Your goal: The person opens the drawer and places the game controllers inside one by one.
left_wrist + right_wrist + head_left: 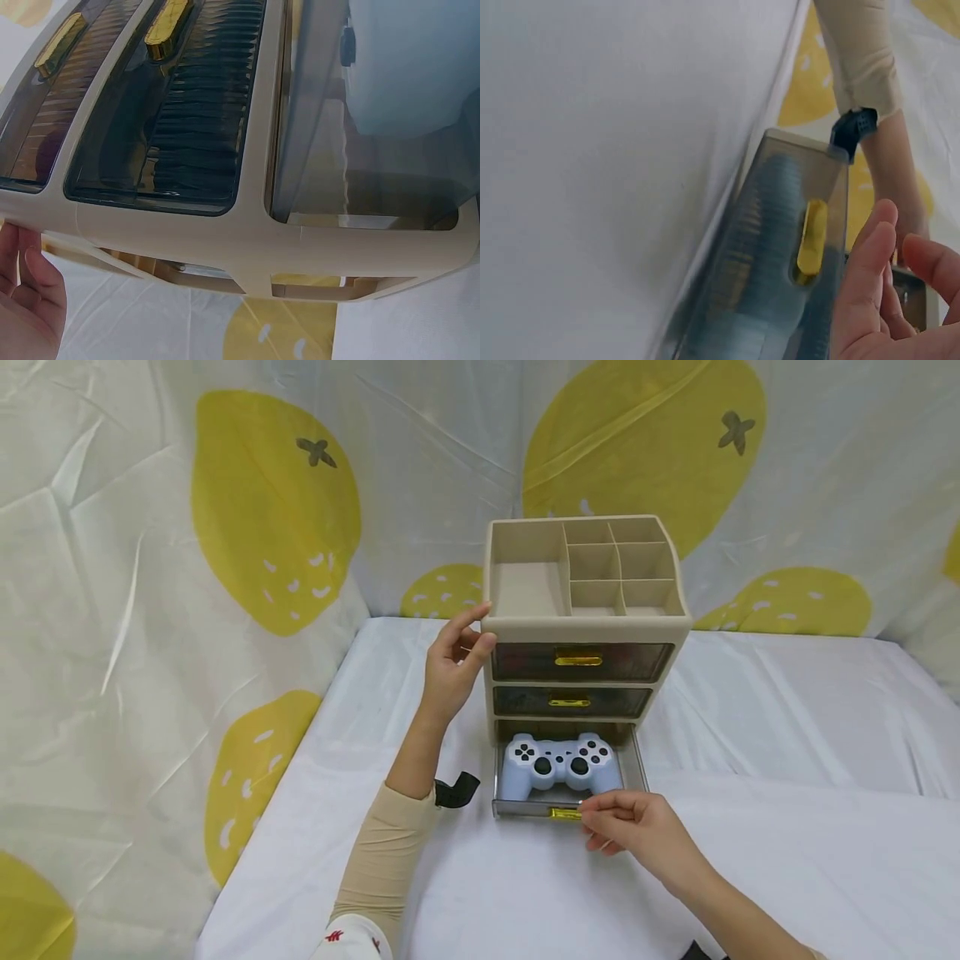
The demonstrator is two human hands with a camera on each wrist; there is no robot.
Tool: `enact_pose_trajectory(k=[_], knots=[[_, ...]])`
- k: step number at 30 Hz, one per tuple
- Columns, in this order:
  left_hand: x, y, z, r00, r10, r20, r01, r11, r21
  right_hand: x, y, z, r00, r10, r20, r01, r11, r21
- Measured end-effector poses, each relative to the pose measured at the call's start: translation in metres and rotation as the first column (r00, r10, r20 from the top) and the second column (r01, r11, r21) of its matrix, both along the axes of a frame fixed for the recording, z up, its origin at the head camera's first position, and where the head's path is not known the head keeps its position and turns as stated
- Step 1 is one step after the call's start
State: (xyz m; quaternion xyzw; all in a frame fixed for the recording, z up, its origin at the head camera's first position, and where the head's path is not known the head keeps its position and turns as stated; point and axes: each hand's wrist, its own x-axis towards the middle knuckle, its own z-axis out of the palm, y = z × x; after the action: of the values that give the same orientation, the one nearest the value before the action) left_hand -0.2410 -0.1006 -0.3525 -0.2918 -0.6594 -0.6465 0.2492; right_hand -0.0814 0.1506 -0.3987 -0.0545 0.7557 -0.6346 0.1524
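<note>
A beige desktop organizer (585, 628) stands on the white cloth, its bottom drawer (517, 809) pulled out. In that drawer lies a light blue game controller (561, 762), face up. My left hand (453, 664) touches the organizer's upper left side, fingertips at the front corner; the left wrist view shows this hand (30, 292) at the side wall. At the drawer's front, my right hand (633, 827) is close by the gold handle (565, 813). In the right wrist view, a gap shows between thumb and fingers of this hand (889, 300), beside the handle (811, 238).
Two upper drawers with gold handles (578, 661) are closed. Divided compartments (621, 562) form the organizer's top. A curtain with yellow lemons (277, 510) hangs behind and to the left. White cloth (787, 760) covers the table. A black strap piece (457, 790) sits at the left wrist.
</note>
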Motion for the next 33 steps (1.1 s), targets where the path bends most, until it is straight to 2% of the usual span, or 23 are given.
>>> enact_pose_trajectory(k=[2,5,11,16,22,33], knots=[[-0.001,0.000,-0.001,1.000,-0.001,-0.003,0.001,1.000,-0.002,0.002,0.000,-0.005,0.998,0.052,0.028,-0.051,0.999,-0.014],[-0.001,0.000,-0.001,1.000,0.002,-0.006,-0.002,1.000,-0.006,0.003,0.001,-0.012,0.995,0.078,0.058,-0.078,0.997,-0.011],[-0.001,0.000,-0.001,1.000,0.004,-0.007,-0.004,1.000,-0.007,0.004,0.004,-0.021,0.995,0.062,0.074,-0.067,0.995,0.069],[0.000,-0.001,-0.001,1.000,0.000,0.003,0.000,1.000,-0.016,0.003,0.001,-0.026,0.992,0.000,0.129,-0.013,0.995,0.101],[0.002,-0.004,-0.001,1.000,0.024,0.014,-0.024,1.000,-0.009,0.002,-0.011,-0.028,0.978,-0.098,0.185,0.093,0.995,0.034],[0.000,-0.001,-0.001,1.000,0.009,0.002,-0.009,1.000,-0.006,0.001,-0.012,-0.025,0.970,-0.141,0.200,0.152,0.987,-0.044]])
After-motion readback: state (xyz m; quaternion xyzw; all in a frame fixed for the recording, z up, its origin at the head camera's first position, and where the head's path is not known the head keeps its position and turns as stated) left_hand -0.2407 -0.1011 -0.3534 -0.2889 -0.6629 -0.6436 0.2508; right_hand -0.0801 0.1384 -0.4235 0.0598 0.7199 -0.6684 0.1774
